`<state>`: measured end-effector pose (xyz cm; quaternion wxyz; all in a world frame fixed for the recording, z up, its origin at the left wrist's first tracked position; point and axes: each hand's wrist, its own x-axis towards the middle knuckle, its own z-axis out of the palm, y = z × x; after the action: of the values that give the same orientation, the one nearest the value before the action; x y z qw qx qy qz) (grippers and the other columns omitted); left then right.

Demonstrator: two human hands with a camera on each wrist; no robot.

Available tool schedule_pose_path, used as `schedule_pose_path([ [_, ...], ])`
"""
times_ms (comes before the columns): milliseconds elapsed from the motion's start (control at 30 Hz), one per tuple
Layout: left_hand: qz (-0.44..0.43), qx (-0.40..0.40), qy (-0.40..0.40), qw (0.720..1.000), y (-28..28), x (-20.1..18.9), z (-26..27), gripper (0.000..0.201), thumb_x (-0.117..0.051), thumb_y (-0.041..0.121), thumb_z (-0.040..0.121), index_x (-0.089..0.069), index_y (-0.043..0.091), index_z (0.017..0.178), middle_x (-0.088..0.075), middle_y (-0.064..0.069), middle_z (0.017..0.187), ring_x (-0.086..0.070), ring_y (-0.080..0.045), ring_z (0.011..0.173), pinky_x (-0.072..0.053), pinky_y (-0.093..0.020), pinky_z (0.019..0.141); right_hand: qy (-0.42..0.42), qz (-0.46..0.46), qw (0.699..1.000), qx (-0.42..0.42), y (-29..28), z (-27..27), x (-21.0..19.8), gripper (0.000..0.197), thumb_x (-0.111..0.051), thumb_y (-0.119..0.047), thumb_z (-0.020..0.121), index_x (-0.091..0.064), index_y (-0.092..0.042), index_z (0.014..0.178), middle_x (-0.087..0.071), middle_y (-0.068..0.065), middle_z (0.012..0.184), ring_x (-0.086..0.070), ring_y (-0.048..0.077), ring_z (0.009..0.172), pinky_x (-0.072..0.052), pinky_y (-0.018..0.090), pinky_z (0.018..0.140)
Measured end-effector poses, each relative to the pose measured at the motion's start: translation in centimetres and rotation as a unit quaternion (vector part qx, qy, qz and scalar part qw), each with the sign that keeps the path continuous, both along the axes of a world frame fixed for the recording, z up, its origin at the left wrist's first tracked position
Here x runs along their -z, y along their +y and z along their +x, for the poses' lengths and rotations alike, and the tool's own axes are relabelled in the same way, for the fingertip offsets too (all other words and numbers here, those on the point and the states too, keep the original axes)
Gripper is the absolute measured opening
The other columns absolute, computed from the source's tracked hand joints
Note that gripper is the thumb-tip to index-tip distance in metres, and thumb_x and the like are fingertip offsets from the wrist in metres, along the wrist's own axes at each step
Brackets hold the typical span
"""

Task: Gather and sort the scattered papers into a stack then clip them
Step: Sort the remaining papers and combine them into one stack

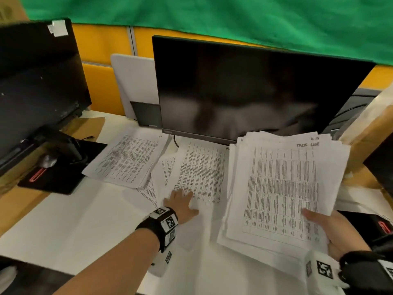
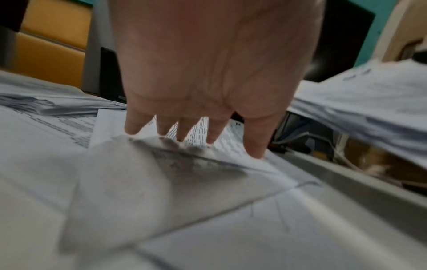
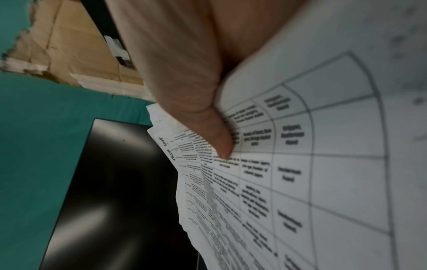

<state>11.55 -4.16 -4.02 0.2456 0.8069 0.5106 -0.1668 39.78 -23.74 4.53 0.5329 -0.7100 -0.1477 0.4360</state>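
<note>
Desk [image 1: 89,226]: white top, dark monitor [image 1: 244,88] at the back, printed sheets spread in front of it.

Gathered stack [image 1: 282,188]: thick, ragged at the edges, lifted off the desk on my right side. Long axis runs away from me toward the monitor. My right hand [image 1: 331,233] grips its near right corner, thumb [image 3: 215,131] clamped on the top table-printed sheet, the other fingers hidden beneath.

Middle sheets [image 1: 200,173]: loose, overlapping, lying flat just left of the stack, long axis also pointing at the monitor, slightly fanned. My left hand [image 1: 182,204] lies on their near edge, fingers [image 2: 215,131] straight and spread, pressing down, not pinching.

Left pile [image 1: 129,158]: a second small bunch, further left, angled, near the black stand base [image 1: 63,167].

Judgement: the left hand is nearer both loose groups; the stack lies to its right. Next move is likely a rightward slide or lift of the middle sheets onto the stack. No clip visible.
</note>
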Motion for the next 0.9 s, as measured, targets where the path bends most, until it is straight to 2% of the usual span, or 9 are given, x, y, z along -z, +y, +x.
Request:
schedule_pose_path([
  [100,-0.005,0.076,0.071,0.995,-1.5,0.3,0.0,0.075,-0.043,0.049,0.089,-0.004,0.031,0.151,0.007,-0.008,0.161,0.001,-0.03,0.148,-0.01,-0.054,0.116,0.01,0.001,1.0,-0.004,-0.8,1.0,-0.8,0.025,-0.058,0.002,0.086,-0.061,-0.012,0.106,-0.068,0.017,0.108,-0.063,0.038,0.101,-0.045,0.057,0.093],
  [200,-0.033,0.122,0.072,0.989,-3.6,-0.6,0.0,0.066,-0.043,0.045,0.089,-0.017,0.033,0.148,-0.006,-0.009,0.159,-0.013,-0.033,0.144,-0.017,-0.05,0.114,0.0,0.015,1.0,-0.002,-1.5,1.3,-1.3,0.021,-0.057,0.001,0.086,-0.061,-0.014,0.101,-0.068,0.014,0.103,-0.063,0.035,0.096,-0.049,0.05,0.08],
  [300,-0.034,0.105,0.042,0.993,-4.7,-1.6,0.7,0.052,-0.04,0.045,0.09,-0.042,0.028,0.139,-0.034,-0.01,0.145,-0.033,-0.033,0.131,-0.031,-0.045,0.107,-0.003,0.034,0.999,0.003,-1.9,2.0,-1.3,0.036,-0.075,-0.013,0.067,-0.063,-0.018,0.1,-0.069,0.015,0.109,-0.064,0.038,0.099,-0.046,0.061,0.09],
  [367,-0.005,0.052,0.026,0.998,-4.3,-1.8,1.1,0.054,-0.04,0.048,0.089,-0.043,0.023,0.137,-0.035,-0.009,0.143,-0.034,-0.033,0.13,-0.034,-0.05,0.104,-0.027,0.041,0.999,0.013,-1.7,2.8,-1.0,0.053,-0.086,-0.025,0.051,-0.066,-0.024,0.1,-0.073,0.01,0.106,-0.066,0.038,0.1,-0.043,0.066,0.092],
  [467,-0.014,0.003,0.04,0.999,-3.4,-1.1,1.6,0.068,-0.047,0.051,0.085,-0.024,0.029,0.145,-0.019,-0.008,0.152,-0.017,-0.038,0.14,-0.03,-0.063,0.104,-0.047,0.052,0.998,0.006,-1.3,3.6,-0.8,0.027,-0.072,-0.014,0.077,-0.066,-0.03,0.098,-0.074,0.004,0.103,-0.064,0.037,0.104,-0.042,0.064,0.095],
  [567,-0.019,0.033,0.013,0.999,-2.6,-0.6,2.0,0.07,-0.053,0.043,0.085,-0.023,0.033,0.146,-0.009,-0.005,0.158,-0.004,-0.036,0.145,-0.018,-0.066,0.108,-0.063,0.068,0.995,-0.033,-0.6,3.3,-1.4,0.031,-0.066,-0.012,0.08,-0.065,-0.032,0.104,-0.074,-0.001,0.104,-0.065,0.032,0.101,-0.046,0.06,0.092],
  [667,0.013,0.031,-0.024,0.999,-1.6,-0.7,2.0,0.056,-0.054,0.042,0.085,-0.042,0.027,0.138,-0.027,-0.007,0.153,-0.021,-0.032,0.141,-0.023,-0.057,0.111,-0.078,0.086,0.993,-0.026,-0.3,2.9,-1.9,0.027,-0.064,-0.009,0.084,-0.065,-0.03,0.1,-0.076,-0.01,0.091,-0.066,0.027,0.095,-0.049,0.054,0.088],
  [733,0.056,-0.016,-0.033,0.998,-1.4,-0.5,2.1,0.058,-0.055,0.048,0.083,-0.046,0.019,0.132,-0.043,-0.009,0.139,-0.04,-0.029,0.128,-0.035,-0.048,0.104,-0.089,0.094,0.991,-0.022,-0.5,3.5,-1.6,0.031,-0.066,-0.013,0.084,-0.064,-0.028,0.111,-0.073,-0.001,0.107,-0.065,0.033,0.103,-0.046,0.062,0.092],
  [900,0.064,-0.103,0.01,0.993,-2.0,-0.1,2.9,0.092,-0.069,0.044,0.072,-0.018,0.018,0.145,-0.037,-0.007,0.141,-0.038,-0.028,0.129,-0.035,-0.043,0.101,-0.087,0.06,0.994,-0.036,-1.9,6.8,0.2,0.081,-0.086,-0.058,0.04,-0.061,-0.042,0.116,-0.068,0.0,0.12,-0.068,0.033,0.103,-0.043,0.074,0.081],
])
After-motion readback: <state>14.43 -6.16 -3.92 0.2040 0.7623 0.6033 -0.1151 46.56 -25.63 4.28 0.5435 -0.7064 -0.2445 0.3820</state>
